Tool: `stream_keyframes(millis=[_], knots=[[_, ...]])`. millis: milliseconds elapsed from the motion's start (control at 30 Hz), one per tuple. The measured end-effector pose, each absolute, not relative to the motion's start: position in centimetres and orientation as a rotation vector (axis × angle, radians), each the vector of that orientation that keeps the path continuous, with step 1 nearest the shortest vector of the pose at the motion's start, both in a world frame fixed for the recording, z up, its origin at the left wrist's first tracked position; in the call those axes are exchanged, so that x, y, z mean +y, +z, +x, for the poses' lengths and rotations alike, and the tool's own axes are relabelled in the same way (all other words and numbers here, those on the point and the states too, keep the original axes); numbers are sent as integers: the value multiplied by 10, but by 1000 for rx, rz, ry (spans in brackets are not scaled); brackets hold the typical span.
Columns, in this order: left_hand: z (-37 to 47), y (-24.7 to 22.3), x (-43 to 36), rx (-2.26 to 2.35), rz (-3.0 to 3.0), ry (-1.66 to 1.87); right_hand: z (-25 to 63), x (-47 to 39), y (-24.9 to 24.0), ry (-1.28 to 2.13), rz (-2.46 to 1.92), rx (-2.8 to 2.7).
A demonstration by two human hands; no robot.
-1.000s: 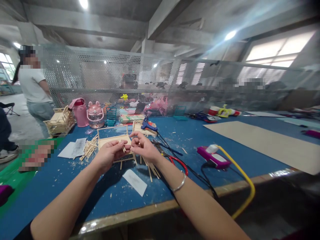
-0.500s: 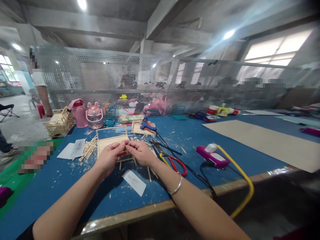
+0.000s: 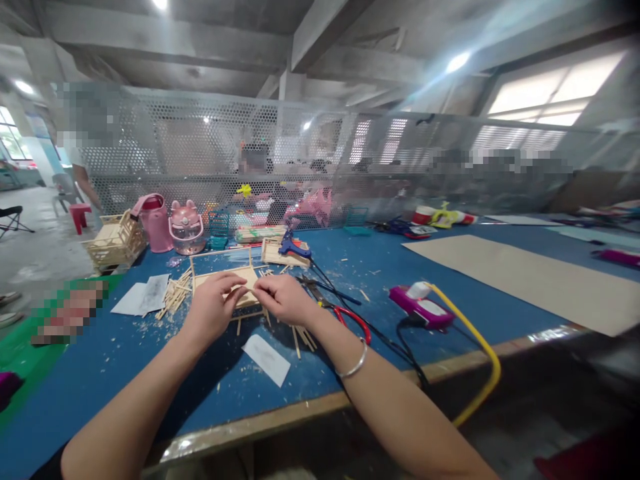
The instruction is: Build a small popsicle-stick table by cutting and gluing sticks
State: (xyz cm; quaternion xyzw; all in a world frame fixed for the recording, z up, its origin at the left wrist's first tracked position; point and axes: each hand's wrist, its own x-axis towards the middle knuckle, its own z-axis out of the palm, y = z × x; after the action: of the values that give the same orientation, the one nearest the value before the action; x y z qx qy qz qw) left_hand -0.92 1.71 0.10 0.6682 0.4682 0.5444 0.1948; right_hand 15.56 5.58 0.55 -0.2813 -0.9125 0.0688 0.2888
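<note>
My left hand [image 3: 213, 305] and my right hand [image 3: 283, 299] meet over a light wooden stick frame [image 3: 245, 275] on the table. Their fingertips pinch a short, thin wooden stick [image 3: 251, 289] from either side; most of it is covered by the fingers. Both hands are closed, with the left thumb and forefinger curved around a small gap. Part of the frame is hidden behind the hands. Loose wooden sticks [image 3: 175, 295] lie to its left, and pliers [image 3: 313, 288] and red-handled scissors [image 3: 354, 323] rest by my right wrist.
A blue glue gun [image 3: 295, 247] lies behind the frame. A paper slip [image 3: 267, 360] is nearer me. A purple power strip [image 3: 420, 308] with a yellow cable [image 3: 487, 347] sits at right, beyond it a brown board [image 3: 530, 280]. Pink bottles [image 3: 156, 223] stand at back left.
My hands have drawn slightly apart, and the left fingers have opened a little around the small stick. The person at the far left has shifted behind the mesh. The view has moved slightly.
</note>
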Motion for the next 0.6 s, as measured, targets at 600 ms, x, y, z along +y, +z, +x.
stream_keyframes(millis=[600], knots=[[-9,4,12,1220,1147,932,157,54,-1,963,-982,-2915]])
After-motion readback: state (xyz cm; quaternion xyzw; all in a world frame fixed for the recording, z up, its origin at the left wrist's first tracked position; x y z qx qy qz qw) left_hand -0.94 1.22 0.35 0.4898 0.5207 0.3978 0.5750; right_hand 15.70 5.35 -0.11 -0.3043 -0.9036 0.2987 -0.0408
